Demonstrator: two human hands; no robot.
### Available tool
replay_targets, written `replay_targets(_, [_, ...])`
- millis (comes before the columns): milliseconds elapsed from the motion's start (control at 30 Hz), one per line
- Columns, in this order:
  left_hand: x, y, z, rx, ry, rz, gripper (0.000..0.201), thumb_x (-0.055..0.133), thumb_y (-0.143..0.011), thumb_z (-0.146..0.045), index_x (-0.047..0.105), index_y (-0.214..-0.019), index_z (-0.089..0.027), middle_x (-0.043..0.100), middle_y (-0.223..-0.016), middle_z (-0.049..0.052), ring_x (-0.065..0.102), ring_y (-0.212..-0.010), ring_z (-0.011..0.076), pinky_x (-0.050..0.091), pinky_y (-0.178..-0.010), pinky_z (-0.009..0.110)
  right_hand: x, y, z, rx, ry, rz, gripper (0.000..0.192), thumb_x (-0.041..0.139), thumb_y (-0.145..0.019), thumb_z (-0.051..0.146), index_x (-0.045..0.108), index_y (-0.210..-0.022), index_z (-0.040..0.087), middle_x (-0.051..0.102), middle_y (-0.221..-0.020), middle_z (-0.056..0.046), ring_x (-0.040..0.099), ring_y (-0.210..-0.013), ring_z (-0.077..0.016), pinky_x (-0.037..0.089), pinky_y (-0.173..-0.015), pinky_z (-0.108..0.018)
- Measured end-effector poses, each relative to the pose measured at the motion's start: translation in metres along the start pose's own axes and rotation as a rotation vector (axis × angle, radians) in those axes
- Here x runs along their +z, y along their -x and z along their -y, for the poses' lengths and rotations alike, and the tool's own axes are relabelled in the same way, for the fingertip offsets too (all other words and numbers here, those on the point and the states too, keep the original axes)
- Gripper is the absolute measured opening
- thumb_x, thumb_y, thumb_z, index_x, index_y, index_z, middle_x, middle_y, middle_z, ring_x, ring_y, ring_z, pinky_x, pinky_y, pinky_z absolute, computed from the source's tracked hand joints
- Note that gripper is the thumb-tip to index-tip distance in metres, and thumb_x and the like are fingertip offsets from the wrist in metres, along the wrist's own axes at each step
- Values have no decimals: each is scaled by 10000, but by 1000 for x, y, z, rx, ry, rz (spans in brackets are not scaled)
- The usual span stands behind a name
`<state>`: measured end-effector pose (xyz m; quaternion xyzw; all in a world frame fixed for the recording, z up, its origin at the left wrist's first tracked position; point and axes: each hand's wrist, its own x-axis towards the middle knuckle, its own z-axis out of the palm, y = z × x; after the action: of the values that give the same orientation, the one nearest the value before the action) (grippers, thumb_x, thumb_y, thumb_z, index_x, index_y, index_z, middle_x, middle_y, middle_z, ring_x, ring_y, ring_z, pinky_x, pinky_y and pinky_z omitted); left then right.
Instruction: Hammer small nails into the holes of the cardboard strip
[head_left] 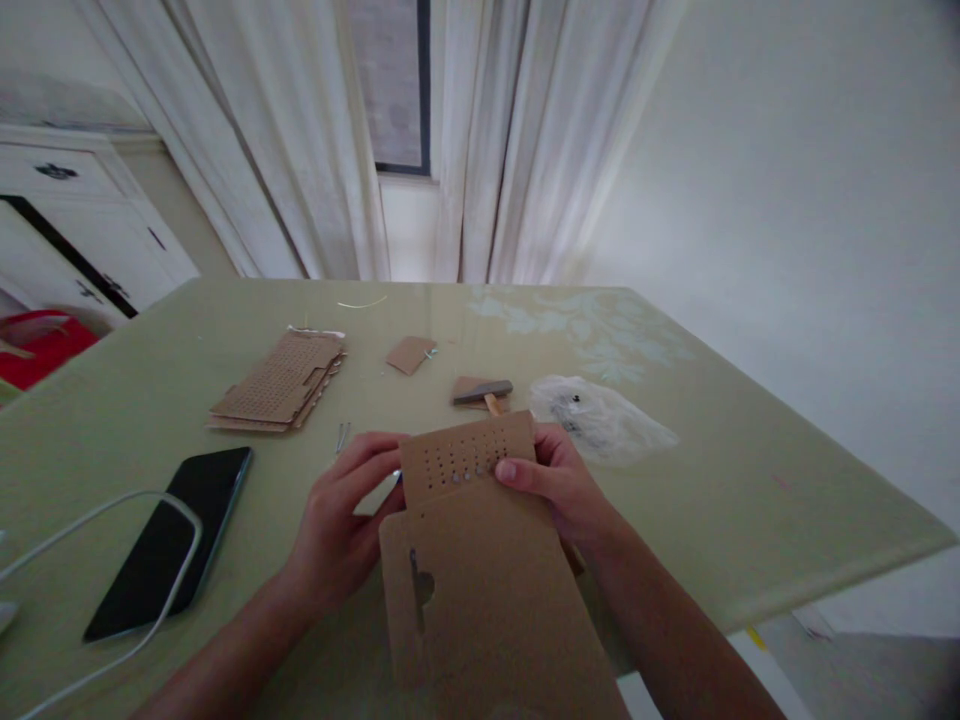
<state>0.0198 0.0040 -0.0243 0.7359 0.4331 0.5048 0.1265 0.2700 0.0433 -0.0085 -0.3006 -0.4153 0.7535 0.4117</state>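
A brown cardboard piece (495, 590) with a flap punched with rows of small holes spreads out in front of me. Several small grey metal bits sit in the lower holes of that flap. My right hand (559, 480) grips the flap's right edge, thumb on top and fingers behind. At the left edge, my left hand (345, 510) is closed with its fingertips partly hidden behind the flap. A little blue thing (397, 478) shows by those fingers, too small to name. Just beyond the flap lies a hammer (484, 391) with a wooden handle, resting on a cardboard scrap.
Stacked perforated cardboard sheets (277, 380) lie at the left, with small metal pins (343, 436) nearer me. A small cardboard square (410, 355) is farther back. A clear plastic bag (600, 420) lies right. A black phone (172, 545) and white cable (196, 545) are front left.
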Motion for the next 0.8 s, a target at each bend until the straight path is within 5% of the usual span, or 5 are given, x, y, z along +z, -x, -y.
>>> replay_targets(133, [4, 6, -18, 176, 97, 61, 188, 631, -1050, -255, 739, -900, -222, 768, -980, 71, 706, -823, 190, 588, -681, 289, 5, 9, 3, 29, 27, 71, 361, 999, -731, 417, 879, -982, 188, 839, -856, -85, 783, -684, -205, 620, -625, -272])
replay_targets(433, [3, 6, -22, 310, 39, 0, 266, 581, -1090, -324, 645, -851, -228, 753, -920, 69, 679, -774, 205, 578, -634, 351, 1, 13, 0, 56, 150, 82, 312, 969, -779, 410, 879, -1003, 212, 852, -950, -97, 791, -724, -219, 632, -638, -302])
replay_targets(800, [7, 15, -24, 296, 89, -61, 279, 629, -1051, -291, 611, -780, -226, 692, -787, 36, 656, -713, 199, 565, -599, 349, 9, 12, 2, 47, 272, 81, 284, 966, -782, 418, 870, -958, 217, 832, -897, -56, 749, -696, -192, 590, -607, -270])
